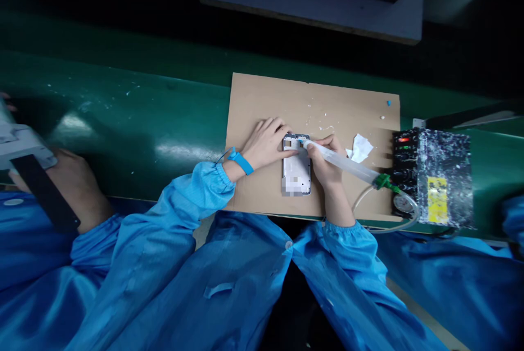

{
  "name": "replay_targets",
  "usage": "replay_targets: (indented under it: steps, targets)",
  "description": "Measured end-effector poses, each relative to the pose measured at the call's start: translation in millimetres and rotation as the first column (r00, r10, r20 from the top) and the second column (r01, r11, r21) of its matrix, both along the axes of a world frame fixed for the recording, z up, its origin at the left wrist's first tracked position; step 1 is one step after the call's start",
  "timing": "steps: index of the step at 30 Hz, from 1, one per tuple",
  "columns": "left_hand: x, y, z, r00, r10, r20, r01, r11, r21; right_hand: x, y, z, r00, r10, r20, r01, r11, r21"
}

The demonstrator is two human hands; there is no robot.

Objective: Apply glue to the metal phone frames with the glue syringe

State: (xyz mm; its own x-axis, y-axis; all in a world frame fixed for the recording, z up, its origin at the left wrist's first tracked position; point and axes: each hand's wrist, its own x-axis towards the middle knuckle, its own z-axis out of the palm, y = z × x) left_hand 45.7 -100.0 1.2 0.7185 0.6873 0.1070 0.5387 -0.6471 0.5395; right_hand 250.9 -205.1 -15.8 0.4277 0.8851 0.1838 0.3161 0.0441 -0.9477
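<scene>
1. Here was the left hand (pixel 268 141), thumb and fingers gripping the upper part of a phone frame (pixel 297 168), which lay flat on a cardboard sheet (pixel 266 94)!
2. And the right hand (pixel 329 162) grasped a dispensing syringe (pixel 346 164), its tip (pixel 302 142) slanted at the frame's far end; contact there was too small to tell.
3. The danger, by the look of it: a slip of the right hand could have dragged the tip across the cutouts, and too much pressure could have left a blob.
4. Any slackening of the left hand's 5 digits could have let the frame skid, with its thumb close enough to get smeared.
5. Watch that air tube (pixel 416 206)! Looped beside the dispenser controller (pixel 450 160), it could have snagged and tugged the syringe sideways.
6. As for the surface, white specks dotted the cardboard, joined by a torn paper scrap (pixel 362 147) and 1 blue bit (pixel 388 103).
7. Beneath ran a glossy green bench (pixel 184 105); a pale shelf (pixel 311 1) hung across the dark background, and a co-worker's hand (pixel 71 182) showed at the left.
</scene>
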Motion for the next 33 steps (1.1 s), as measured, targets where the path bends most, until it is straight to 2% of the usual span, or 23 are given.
replay_targets:
  steps: [28,33]
  targets:
    - [0.7,-1.0,1.3,1.000,0.000,-0.016,0.000,1.000,0.008,0.0,0.8,5.4,0.999,-0.018,0.038,0.020,0.999,-0.039]
    - [0.6,-1.3,1.5,1.000,0.000,-0.013,0.000,1.000,0.006,-1.9,1.0,5.2,1.000,-0.015,0.005,0.015,1.000,-0.028]
